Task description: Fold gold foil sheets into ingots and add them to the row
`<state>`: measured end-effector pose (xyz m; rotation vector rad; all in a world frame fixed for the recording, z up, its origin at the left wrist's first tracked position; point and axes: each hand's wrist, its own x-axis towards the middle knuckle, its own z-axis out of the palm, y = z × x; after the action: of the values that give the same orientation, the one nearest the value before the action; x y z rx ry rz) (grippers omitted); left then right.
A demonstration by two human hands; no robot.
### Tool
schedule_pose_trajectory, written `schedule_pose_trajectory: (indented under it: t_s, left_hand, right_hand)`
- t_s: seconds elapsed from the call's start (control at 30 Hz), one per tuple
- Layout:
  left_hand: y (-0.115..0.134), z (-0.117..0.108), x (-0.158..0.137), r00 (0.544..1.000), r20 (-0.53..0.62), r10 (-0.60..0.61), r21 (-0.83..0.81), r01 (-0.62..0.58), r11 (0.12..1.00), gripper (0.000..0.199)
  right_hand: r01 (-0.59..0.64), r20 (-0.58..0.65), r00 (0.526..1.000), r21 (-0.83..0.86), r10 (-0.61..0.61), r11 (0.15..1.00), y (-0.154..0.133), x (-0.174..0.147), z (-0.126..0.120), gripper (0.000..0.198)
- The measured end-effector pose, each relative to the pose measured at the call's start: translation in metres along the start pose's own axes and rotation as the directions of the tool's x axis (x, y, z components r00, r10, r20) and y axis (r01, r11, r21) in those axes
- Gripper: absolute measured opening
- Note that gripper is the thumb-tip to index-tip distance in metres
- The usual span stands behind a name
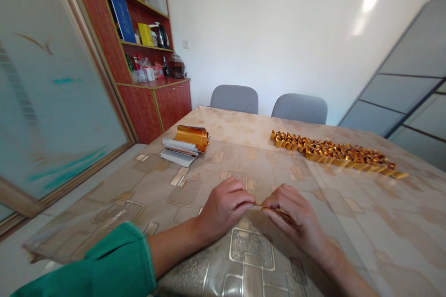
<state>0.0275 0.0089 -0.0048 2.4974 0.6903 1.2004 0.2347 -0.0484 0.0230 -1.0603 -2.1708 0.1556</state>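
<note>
From my head camera, I had both hands close together above the near part of the table (240, 130), pinching a thin golden strip (258, 205) between them. My left hand (228, 207) had its thumb and fingers closed on the strip's left end, and my right hand (299, 216) gripped it a little farther along, with more of it showing under the curled fingers; only a short piece was visible in the gap. A green sleeve (114, 260) covered my left forearm partway, while my right forearm showed bare. Beyond my left hand, well apart from it, lay a pile of curled sheets (191, 139), some shiny gold and some showing whitish faces. Beyond my right hand, toward the right, folded golden pieces (334, 151) lay packed together in a long slanting band. A patterned cover (188, 190) spread over the table, glossy near me. Two grey chairs (234, 98) stood at its far side, against a white wall (265, 23). At the left rose a reddish shelf cabinet (172, 104), holding a blue folder (121, 16), a yellow box (145, 34) and a large glass jar (177, 66).
</note>
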Motion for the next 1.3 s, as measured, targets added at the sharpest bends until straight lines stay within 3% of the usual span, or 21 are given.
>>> schedule_pose_trajectory:
  t_s: [0.13,0.3,0.43,0.6,0.7,0.87,1.03,1.3]
  left_hand:
    - [0.003,-0.003,0.001,0.993,0.042,0.107,0.118,-0.111,0.987,0.027]
    - [0.004,0.001,-0.002,0.962,0.217,0.166,0.274,-0.223,0.936,0.031]
    - [0.005,0.002,-0.006,0.912,0.370,0.175,0.283,-0.290,0.914,0.030]
    - [0.007,-0.012,-0.014,0.848,0.508,0.153,0.109,-0.239,0.965,0.025]
    - [0.008,-0.022,-0.019,0.837,0.529,0.144,0.073,-0.214,0.974,0.023]
    - [0.008,-0.027,-0.021,0.829,0.539,0.151,0.035,-0.201,0.979,0.022]
    - [0.009,-0.027,-0.020,0.834,0.533,0.142,0.008,-0.173,0.985,0.023]
    - [0.001,-0.031,-0.021,0.821,0.568,0.061,-0.023,-0.059,0.998,0.014]
  right_hand:
    - [0.083,0.084,0.994,-0.106,-0.074,0.991,-0.002,-0.004,-0.007,0.013]
    - [0.233,0.201,0.963,-0.271,-0.181,0.934,0.003,-0.013,-0.003,0.017]
    - [0.291,0.309,0.930,-0.283,-0.200,0.914,0.004,-0.018,0.006,0.019]
    - [0.112,0.388,0.919,-0.078,-0.073,0.991,0.004,-0.017,0.004,0.012]
    - [-0.014,0.453,0.891,0.039,-0.006,0.999,0.005,-0.013,-0.005,0.011]
    - [-0.162,0.503,0.864,0.212,0.034,0.964,0.009,-0.005,-0.013,0.016]
    - [-0.373,0.494,0.842,0.241,0.218,0.896,0.024,0.003,-0.002,0.016]
    - [-0.330,0.359,0.894,0.123,0.268,0.936,0.038,0.002,0.017,0.015]
